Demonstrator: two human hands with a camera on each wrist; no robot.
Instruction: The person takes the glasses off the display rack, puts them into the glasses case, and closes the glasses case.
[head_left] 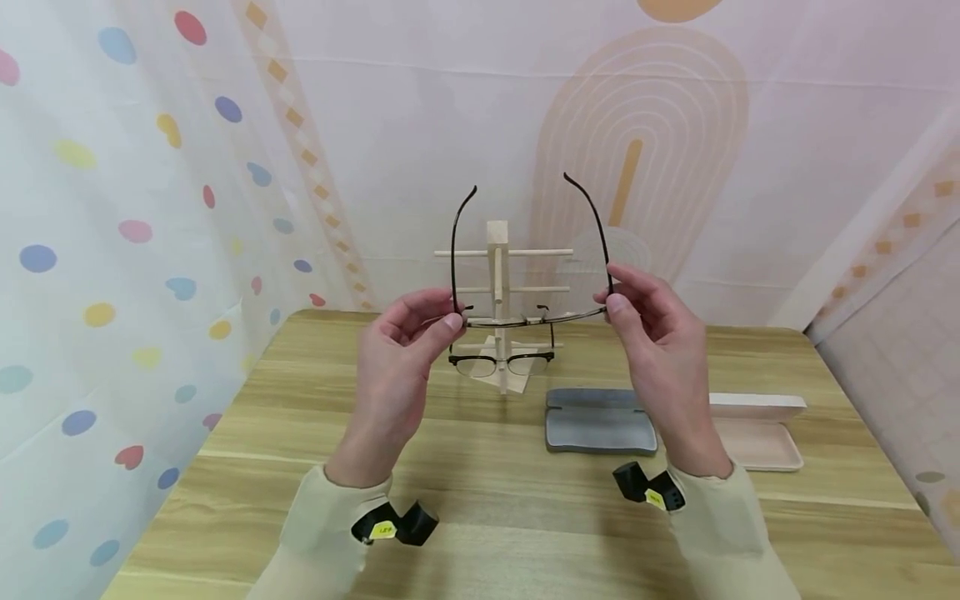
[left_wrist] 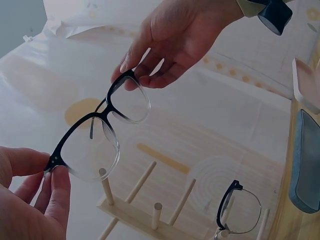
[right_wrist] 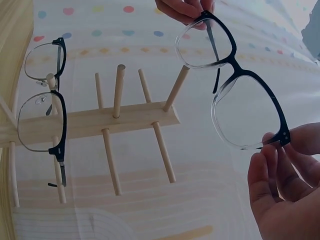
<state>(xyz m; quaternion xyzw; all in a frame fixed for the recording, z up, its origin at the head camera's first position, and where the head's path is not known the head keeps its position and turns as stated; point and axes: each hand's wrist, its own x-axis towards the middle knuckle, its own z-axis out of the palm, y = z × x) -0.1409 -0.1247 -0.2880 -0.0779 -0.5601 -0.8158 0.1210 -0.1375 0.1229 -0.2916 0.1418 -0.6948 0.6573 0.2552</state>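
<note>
Both hands hold up a pair of eyeglasses [head_left: 570, 317], dark along the top and clear along the lower rims. Its temples are unfolded and point away from me. My left hand [head_left: 401, 358] pinches the left corner of the frame between thumb and fingers. At the opposite corner, my right hand [head_left: 667, 358] pinches the hinge area the same way. Behind the glasses stands a wooden display stand [head_left: 498, 237] with pegs along its post. Lower on it rests a second pair of eyeglasses [right_wrist: 64, 125], with black brows and thin lower rims.
On the wooden table [head_left: 480, 492], right of the stand, lies an opened grey-blue glasses case [head_left: 600, 429]. Beside it is an opened white and pale pink case [head_left: 761, 443], partly hidden by my right hand and wrist. Patterned curtains [head_left: 420, 125] hang behind and at the sides.
</note>
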